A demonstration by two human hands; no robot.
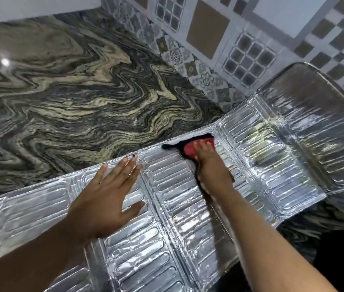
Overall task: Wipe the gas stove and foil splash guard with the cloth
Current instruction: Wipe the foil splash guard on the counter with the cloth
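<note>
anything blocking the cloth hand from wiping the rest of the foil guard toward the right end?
Nothing visible. The right hand presses the cloth on the foil splash guard; the panels to its right are bare. The left hand lies flat on the other side.

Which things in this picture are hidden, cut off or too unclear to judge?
- Gas stove: not visible in the head view, so its state is unknown.
- Cloth: mostly covered by the right hand; its full shape is hidden.
- Foil splash guard: its near end is cut off by the bottom edge, and parts lie under the left hand and both forearms.
</note>
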